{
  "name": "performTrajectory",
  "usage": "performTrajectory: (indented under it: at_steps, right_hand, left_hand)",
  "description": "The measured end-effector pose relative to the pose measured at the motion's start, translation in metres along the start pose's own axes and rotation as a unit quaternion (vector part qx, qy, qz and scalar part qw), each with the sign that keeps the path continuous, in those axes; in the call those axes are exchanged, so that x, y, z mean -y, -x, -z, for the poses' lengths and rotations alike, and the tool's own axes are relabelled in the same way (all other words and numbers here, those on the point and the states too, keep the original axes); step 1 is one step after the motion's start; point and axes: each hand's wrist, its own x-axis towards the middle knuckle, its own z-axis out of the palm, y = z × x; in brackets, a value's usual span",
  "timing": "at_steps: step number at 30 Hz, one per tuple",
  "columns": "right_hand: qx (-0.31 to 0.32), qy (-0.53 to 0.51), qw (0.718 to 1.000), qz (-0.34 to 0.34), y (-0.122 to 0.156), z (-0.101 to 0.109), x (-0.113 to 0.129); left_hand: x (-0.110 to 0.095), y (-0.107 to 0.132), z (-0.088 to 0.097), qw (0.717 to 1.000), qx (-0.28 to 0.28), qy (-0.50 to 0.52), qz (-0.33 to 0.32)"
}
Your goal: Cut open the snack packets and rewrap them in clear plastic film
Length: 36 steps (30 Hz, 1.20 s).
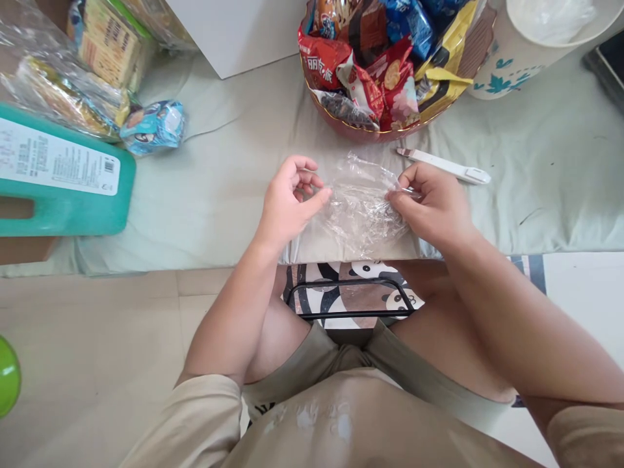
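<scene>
A crumpled clear plastic bag (363, 211) lies spread on the cloth-covered surface between my hands. My left hand (293, 195) is at its left edge, fingers curled and the thumb tip close to them, pinching the thin film there. On the opposite side my right hand (429, 201) pinches the bag's right edge between thumb and fingers. Just beyond the right hand lies a white utility knife (446, 166), its dark end pointing left. Behind the bag stands a reddish gold-rimmed bowl (375, 135) heaped with wrapped snacks (370, 78).
A patterned white bin (511, 68) stands at the back right. To the left are a teal jug (73, 214), a small blue packet (155, 127) and bagged food (110, 45). A white box (234, 29) is at the back. Below the surface's edge sits a panda-print panel (351, 292) with a black frame.
</scene>
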Motion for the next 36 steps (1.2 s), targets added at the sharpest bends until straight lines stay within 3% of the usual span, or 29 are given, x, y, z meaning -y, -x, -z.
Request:
performTrajectory:
  at_steps: [6, 12, 16, 24, 29, 34, 36]
  right_hand:
    - [-0.004, 0.002, 1.0, -0.002, 0.0, -0.002, -0.001]
    - [-0.005, -0.026, 0.999, -0.022, -0.001, -0.002, -0.001]
    - [-0.007, -0.032, 0.999, -0.04, -0.001, -0.002, 0.0]
    - [-0.006, -0.048, 0.997, -0.057, 0.0, -0.002, -0.001]
    - [-0.026, -0.058, 0.994, -0.085, -0.002, -0.001, 0.002]
    - [-0.054, -0.069, 0.993, -0.082, -0.004, -0.001, 0.004]
    - [-0.055, -0.064, 0.993, -0.082, -0.003, -0.001, 0.003]
  left_hand:
    - [-0.002, 0.0, 0.003, 1.0, -0.023, -0.006, 0.008]
    - [-0.01, 0.003, 0.006, 0.993, -0.003, -0.12, -0.018]
    - [-0.01, 0.002, 0.008, 0.999, 0.005, -0.049, -0.007]
    - [-0.006, -0.003, 0.014, 0.996, -0.042, 0.071, -0.031]
    - [-0.015, 0.004, 0.017, 0.988, -0.113, 0.102, -0.006]
    - [-0.023, 0.015, 0.014, 0.989, 0.016, 0.086, 0.12]
    - [-0.022, 0.016, 0.01, 0.986, 0.019, 0.065, 0.153]
